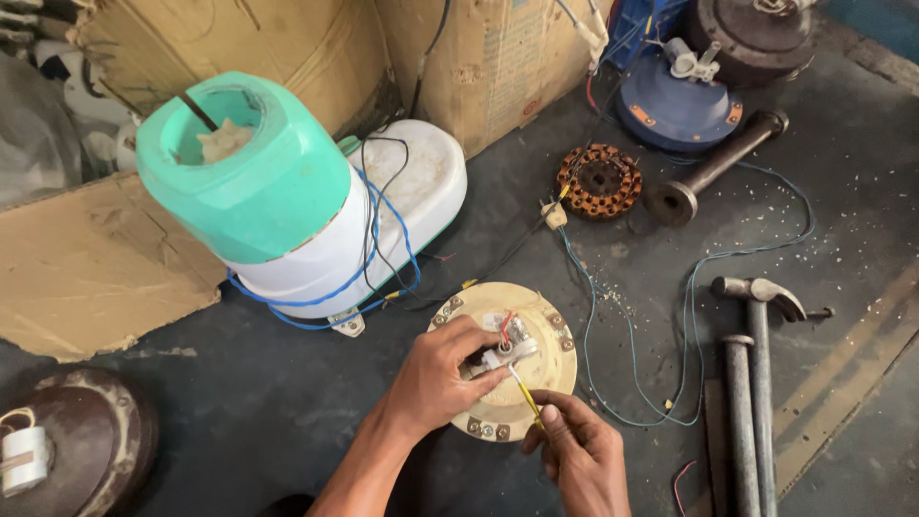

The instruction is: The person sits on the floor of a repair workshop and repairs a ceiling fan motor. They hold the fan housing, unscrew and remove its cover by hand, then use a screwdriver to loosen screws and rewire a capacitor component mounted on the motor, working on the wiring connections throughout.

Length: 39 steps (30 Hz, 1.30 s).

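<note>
1. Cream-coloured round motor cover [546, 383] lay flat on the dark floor [287, 402], just in front of the person, with a small white part [503, 356] at its centre.
2. Left hand [445, 375] rested on the cover, its grip pressed around the white part; right hand [579, 450] had its grip pinched on a thin yellow wire [525, 393] running up to that part.
3. Risk: a hard pull on the yellow wire could have torn it from its joint, since it looked thin and taut.
4. Risk: the red wire [505, 325] stood just beside the left fingers and could have been bent or snagged.
5. Risk: loose blue wire [689, 325] trailed across the floor near the cover; a caught loop could have dragged the copper winding [599, 181].
6. Risk: the hammer [761, 316] and metal rod [739, 421] lay near the right elbow's path and could have been knocked.
</note>
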Tool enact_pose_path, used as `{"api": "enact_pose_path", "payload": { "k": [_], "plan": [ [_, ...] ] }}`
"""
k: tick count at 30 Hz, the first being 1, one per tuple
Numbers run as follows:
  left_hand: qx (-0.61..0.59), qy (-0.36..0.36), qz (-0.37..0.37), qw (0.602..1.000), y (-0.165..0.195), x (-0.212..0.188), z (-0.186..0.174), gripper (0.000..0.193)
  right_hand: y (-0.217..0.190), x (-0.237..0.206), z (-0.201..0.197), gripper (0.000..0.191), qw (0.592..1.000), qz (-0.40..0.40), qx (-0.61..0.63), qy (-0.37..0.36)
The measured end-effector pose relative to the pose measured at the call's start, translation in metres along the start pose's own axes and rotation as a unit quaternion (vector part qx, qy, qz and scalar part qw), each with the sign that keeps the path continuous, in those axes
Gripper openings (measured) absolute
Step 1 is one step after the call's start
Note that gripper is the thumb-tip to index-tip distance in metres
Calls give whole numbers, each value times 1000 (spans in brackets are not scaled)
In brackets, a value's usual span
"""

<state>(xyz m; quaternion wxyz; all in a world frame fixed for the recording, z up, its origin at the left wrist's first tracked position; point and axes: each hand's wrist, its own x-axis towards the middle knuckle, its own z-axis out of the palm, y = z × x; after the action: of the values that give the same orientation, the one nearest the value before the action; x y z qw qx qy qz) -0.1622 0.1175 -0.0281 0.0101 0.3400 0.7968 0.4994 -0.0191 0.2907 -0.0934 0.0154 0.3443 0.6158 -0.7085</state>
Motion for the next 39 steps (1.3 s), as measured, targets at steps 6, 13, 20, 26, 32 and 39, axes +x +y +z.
{"api": "enact_pose_path", "payload": {
  "k": [6, 13, 20, 26, 32, 39],
  "plan": [
    [-9, -15, -29, 999, 1, 2, -2, 33, -2, 5, 10, 37, 999, 11, 38, 7],
    [11, -17, 13, 1000, -2, -6, -2, 32, -23, -17, 10, 26, 998, 49, 20, 29],
    [23, -21, 23, 999, -4, -9, -1, 37, -32, -24, 18, 38, 994, 64, 85, -17],
    [30, -16, 21, 999, -6, -10, 1, 39, -29, -26, 19, 26, 999, -12, -20, 37],
    [25, -26, 1, 999, -5, -10, 1, 39, -34, -22, 11, 28, 995, 77, 70, -6],
    [28, -25, -3, 999, -5, -9, 1, 39, -36, -29, 23, 27, 995, -24, -64, 69]
  ]
}}
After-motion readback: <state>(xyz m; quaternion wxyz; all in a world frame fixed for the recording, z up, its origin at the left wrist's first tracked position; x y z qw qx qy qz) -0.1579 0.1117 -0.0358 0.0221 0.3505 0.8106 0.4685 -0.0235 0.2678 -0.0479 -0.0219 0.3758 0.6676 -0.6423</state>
